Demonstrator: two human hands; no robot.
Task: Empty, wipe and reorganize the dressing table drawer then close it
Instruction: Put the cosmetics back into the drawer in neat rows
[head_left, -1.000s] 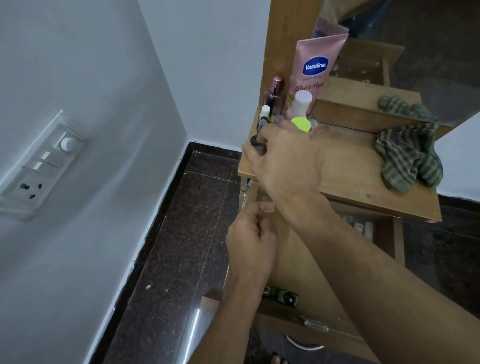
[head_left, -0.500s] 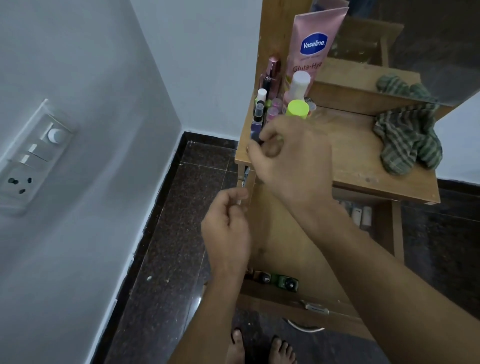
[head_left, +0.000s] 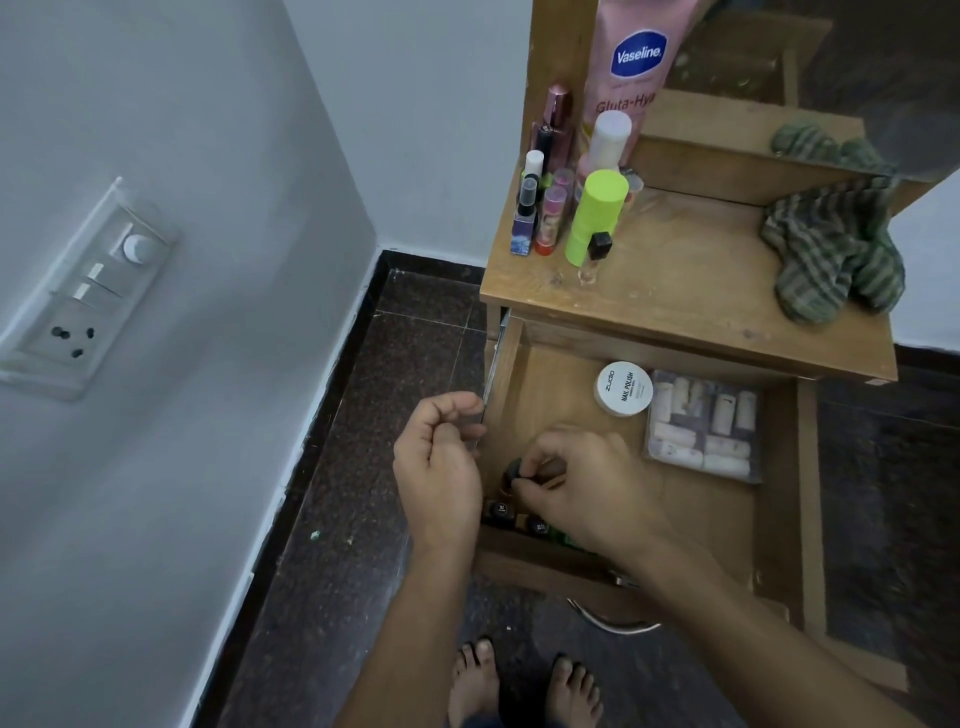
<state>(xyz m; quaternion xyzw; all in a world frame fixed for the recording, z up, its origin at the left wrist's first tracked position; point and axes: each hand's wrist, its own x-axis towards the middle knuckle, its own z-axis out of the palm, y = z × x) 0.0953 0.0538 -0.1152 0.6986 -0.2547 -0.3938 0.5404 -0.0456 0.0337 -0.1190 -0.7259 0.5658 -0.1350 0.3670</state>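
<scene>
The wooden drawer (head_left: 779, 467) of the dressing table stands pulled open below the tabletop (head_left: 691, 291). My right hand (head_left: 587, 488) reaches into its front left corner and pinches a small dark-capped bottle (head_left: 514, 470). A few more small dark bottles (head_left: 501, 512) lie along the drawer's front wall. My left hand (head_left: 441, 457) hovers beside the drawer's left edge, fingers loosely curled, holding nothing. A white round nail polish remover tub (head_left: 623, 388) and a clear pouch of small tubes (head_left: 701, 426) lie at the drawer's back.
On the tabletop's left stand a pink Vaseline tube (head_left: 628, 78), a lime green can (head_left: 595, 215) and several small bottles (head_left: 540, 218). A green striped cloth (head_left: 831, 249) lies at the right. A switch panel (head_left: 88, 291) is on the left wall. My bare feet (head_left: 519, 686) are on the dark floor.
My right hand has come down from the bottles on the tabletop into the drawer and taken hold of a small bottle. My left hand has dropped lower beside the drawer.
</scene>
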